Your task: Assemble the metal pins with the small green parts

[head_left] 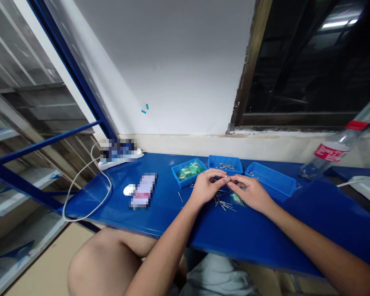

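My left hand and my right hand meet fingertip to fingertip above the blue table. Their fingers are pinched together around something small and shiny, mostly hidden, too small to name. Below them lies a loose pile of thin metal pins. A small green packet sits under my right hand. One pin lies apart, left of my left hand. Just beyond the hands are three blue trays: one with green packets, one with metal pins, and one on the right.
A clear plastic bottle with a red label stands at the right. On the left lie a blurred-out flat object, a white round piece and a power strip; a white cable loops over the table edge. A wall rises behind.
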Available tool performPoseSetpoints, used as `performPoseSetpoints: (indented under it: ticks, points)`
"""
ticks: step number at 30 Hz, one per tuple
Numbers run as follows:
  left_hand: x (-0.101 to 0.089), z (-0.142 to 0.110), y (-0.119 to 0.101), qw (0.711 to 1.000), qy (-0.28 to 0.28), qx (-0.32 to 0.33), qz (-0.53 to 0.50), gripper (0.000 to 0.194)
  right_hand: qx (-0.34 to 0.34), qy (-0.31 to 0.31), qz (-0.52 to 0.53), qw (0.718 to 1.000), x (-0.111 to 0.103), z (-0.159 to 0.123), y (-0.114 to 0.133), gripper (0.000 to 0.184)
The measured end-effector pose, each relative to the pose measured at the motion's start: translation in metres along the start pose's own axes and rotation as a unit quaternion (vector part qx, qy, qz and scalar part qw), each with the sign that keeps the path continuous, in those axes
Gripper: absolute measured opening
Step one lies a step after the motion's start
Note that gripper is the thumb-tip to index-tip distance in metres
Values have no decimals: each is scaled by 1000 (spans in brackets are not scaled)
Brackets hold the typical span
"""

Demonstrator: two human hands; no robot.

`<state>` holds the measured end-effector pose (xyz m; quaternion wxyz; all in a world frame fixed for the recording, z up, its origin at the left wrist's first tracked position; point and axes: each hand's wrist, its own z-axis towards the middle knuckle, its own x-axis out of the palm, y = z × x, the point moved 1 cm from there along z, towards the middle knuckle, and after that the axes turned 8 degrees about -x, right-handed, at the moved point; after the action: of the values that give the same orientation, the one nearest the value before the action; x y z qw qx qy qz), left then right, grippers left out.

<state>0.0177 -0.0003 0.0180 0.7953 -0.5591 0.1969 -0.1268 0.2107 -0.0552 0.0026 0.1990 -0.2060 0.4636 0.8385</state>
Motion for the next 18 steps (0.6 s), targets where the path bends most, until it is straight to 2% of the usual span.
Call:
performPoseSetpoints:
  ticks: [6,10,14,18]
  points:
    - [2,-2,-3,1000,21,16,13,24,30,-38,40,998,-3,0,-4,31]
    - [0,-3,-5,994,-4,16,109,31,81,-63,83,991,-3,1,-1,40]
    - [-2,-5,-2,956,17,60,286,21,120,-90,137,979,-5,3,-3,49]
    - [-2,-6,9,926,55,85,364,24,130,-104,179,970,-6,6,-11,51]
